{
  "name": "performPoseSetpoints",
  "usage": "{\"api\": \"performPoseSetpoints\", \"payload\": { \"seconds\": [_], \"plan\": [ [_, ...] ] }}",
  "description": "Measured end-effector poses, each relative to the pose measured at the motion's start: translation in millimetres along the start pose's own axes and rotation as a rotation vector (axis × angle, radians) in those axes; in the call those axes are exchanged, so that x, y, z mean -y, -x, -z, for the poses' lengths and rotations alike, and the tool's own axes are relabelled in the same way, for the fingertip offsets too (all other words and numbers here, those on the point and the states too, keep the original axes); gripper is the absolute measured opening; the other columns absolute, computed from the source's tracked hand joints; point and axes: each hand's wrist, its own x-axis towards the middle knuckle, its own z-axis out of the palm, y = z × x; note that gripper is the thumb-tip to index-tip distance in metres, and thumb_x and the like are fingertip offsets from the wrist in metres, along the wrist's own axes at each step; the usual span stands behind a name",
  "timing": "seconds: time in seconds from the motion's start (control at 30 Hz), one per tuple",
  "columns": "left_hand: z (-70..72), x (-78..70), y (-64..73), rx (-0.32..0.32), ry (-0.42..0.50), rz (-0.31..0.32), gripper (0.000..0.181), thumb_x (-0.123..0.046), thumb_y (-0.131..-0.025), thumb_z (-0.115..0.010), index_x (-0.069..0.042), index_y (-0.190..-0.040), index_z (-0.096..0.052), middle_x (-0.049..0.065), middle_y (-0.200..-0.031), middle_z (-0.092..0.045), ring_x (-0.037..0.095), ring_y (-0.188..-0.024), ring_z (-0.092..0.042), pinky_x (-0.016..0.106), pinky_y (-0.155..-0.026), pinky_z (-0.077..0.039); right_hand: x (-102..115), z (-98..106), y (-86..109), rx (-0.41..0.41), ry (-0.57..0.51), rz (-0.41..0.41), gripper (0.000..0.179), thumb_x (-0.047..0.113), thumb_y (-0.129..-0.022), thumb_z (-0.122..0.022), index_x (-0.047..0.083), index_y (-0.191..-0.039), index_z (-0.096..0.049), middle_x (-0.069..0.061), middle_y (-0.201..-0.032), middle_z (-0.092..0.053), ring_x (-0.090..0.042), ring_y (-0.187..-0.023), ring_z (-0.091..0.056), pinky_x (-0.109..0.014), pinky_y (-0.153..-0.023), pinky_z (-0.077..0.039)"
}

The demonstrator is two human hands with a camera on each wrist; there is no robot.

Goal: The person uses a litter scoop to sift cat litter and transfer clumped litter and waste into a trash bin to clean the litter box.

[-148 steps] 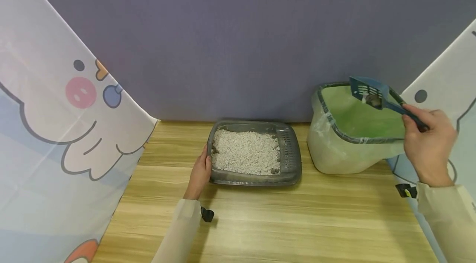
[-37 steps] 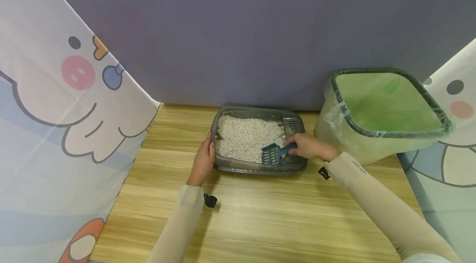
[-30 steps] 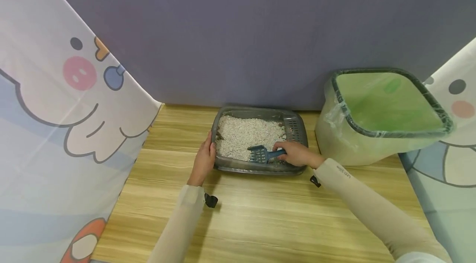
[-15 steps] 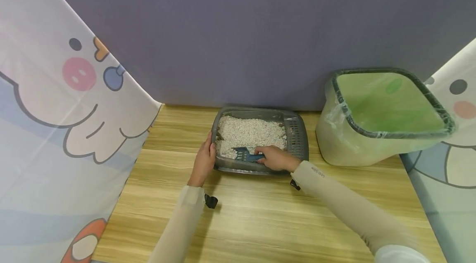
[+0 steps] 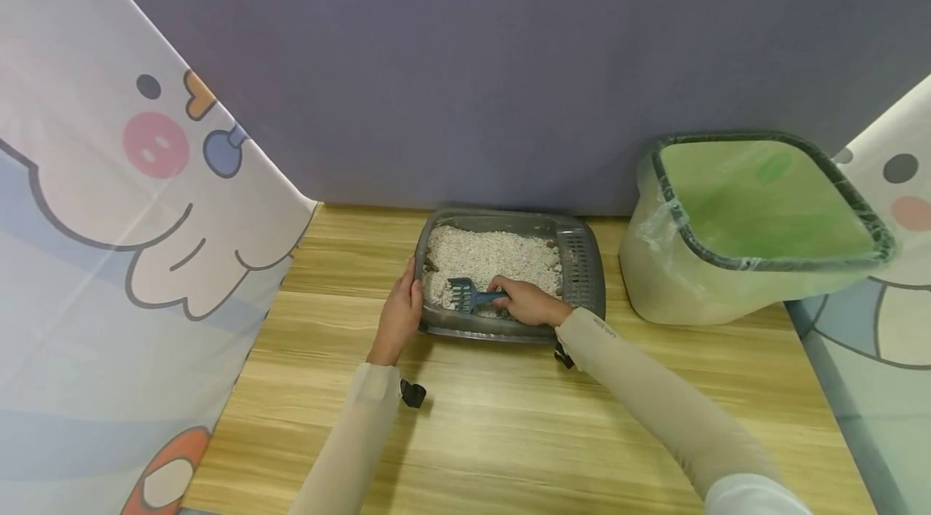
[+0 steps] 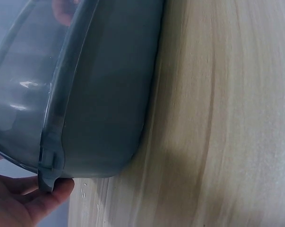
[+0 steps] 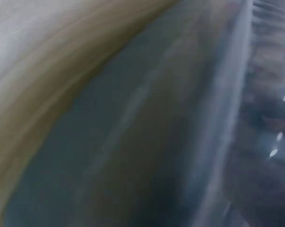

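Note:
A dark grey litter box (image 5: 509,331) stands on the table against the back wall, with pale litter (image 5: 494,252) inside. My left hand (image 5: 398,317) grips its left rim. In the left wrist view, thumb and fingers of the left hand (image 6: 26,201) pinch the rim of the box (image 6: 104,94). My right hand (image 5: 532,302) holds a blue slotted litter scoop (image 5: 465,295) by its handle. The scoop's head lies in the litter, near the box's front left part. The blurred right wrist view shows the box's side wall (image 7: 133,123); hand and scoop are not clear there.
Right of the box stands a pale green bin (image 5: 669,280) with a clear liner folded over its dark rim. A grey-purple wall (image 5: 465,78) closes off the back. Printed cloths hang at left and right. Wooden tabletop (image 5: 480,426) stretches out in front of the box.
Earlier, my right hand held the scoop with dark clumps above the bin. It came down into the litter and slid leftward through it. My left hand stayed on the rim.

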Motion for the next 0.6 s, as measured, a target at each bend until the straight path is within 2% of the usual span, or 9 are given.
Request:
{"api": "performPoseSetpoints", "payload": {
  "seconds": [0.07, 0.17, 0.27, 0.3, 0.47, 0.53, 0.6],
  "plan": [
    [-0.2, 0.3, -0.2, 0.003, -0.002, 0.001, 0.049, -0.022, -0.103, -0.035, -0.009, -0.150, -0.027, 0.026, -0.137, -0.044, 0.043, -0.119, -0.046, 0.054, -0.097, -0.037, -4.6, -1.1, -1.4, -0.009, -0.007, 0.010, 0.026, 0.019, -0.100, -0.048, 0.014, -0.125, -0.050, -0.004, -0.093, -0.063, -0.015, -0.049, -0.037, -0.035, -0.060, -0.040],
    [-0.3, 0.4, -0.2, 0.006, -0.001, -0.003, 0.049, -0.022, -0.103, -0.035, -0.009, -0.150, -0.027, 0.027, -0.136, -0.044, 0.044, -0.118, -0.047, 0.055, -0.096, -0.037, -9.9, -2.4, -3.3, -0.018, -0.038, 0.021, 0.025, 0.020, -0.100, -0.048, 0.018, -0.125, -0.050, -0.003, -0.102, -0.062, -0.016, -0.064, -0.052, -0.039, -0.070, -0.043],
    [-0.5, 0.8, -0.3, 0.008, -0.002, -0.007, 0.050, -0.023, -0.104, -0.034, -0.009, -0.150, -0.027, 0.027, -0.136, -0.044, 0.044, -0.117, -0.047, 0.055, -0.095, -0.038, -13.0, -3.3, -5.5, -0.030, -0.050, 0.033, 0.026, 0.020, -0.101, -0.047, 0.021, -0.127, -0.049, -0.004, -0.105, -0.062, -0.017, -0.078, -0.058, -0.040, -0.074, -0.044],
    [-0.6, 0.9, -0.4, 0.008, -0.004, -0.009, 0.050, -0.024, -0.104, -0.034, -0.009, -0.150, -0.026, 0.027, -0.136, -0.044, 0.044, -0.117, -0.047, 0.055, -0.095, -0.038, -13.2, -3.4, -6.5, -0.036, -0.053, 0.037, 0.027, 0.019, -0.101, -0.047, 0.021, -0.127, -0.049, -0.005, -0.104, -0.062, -0.017, -0.079, -0.058, -0.040, -0.073, -0.044],
    [-1.3, 2.2, -1.4, -0.001, -0.006, -0.013, 0.049, -0.023, -0.103, -0.035, -0.008, -0.150, -0.028, 0.027, -0.135, -0.045, 0.044, -0.117, -0.047, 0.055, -0.095, -0.038, -13.2, -4.0, -11.7, -0.072, -0.051, 0.045, 0.028, 0.017, -0.101, -0.046, 0.020, -0.129, -0.048, -0.012, -0.085, -0.059, -0.016, -0.054, -0.043, -0.037, -0.061, -0.040],
    [-1.5, 2.7, -1.8, -0.005, -0.004, -0.016, 0.049, -0.022, -0.103, -0.035, -0.007, -0.149, -0.028, 0.027, -0.135, -0.045, 0.044, -0.117, -0.047, 0.055, -0.095, -0.037, -13.9, -4.2, -12.6, -0.074, -0.062, 0.035, 0.028, 0.018, -0.101, -0.046, 0.021, -0.129, -0.047, -0.014, -0.083, -0.058, -0.016, -0.051, -0.040, -0.036, -0.059, -0.040],
    [-2.1, 3.6, -1.9, -0.008, -0.006, -0.017, 0.049, -0.022, -0.103, -0.036, -0.007, -0.149, -0.029, 0.026, -0.135, -0.045, 0.043, -0.117, -0.047, 0.055, -0.095, -0.038, -15.0, -4.3, -12.1, -0.072, -0.070, 0.028, 0.029, 0.019, -0.101, -0.046, 0.022, -0.130, -0.047, -0.013, -0.088, -0.060, -0.015, -0.053, -0.043, -0.037, -0.061, -0.041]
  ]
}}
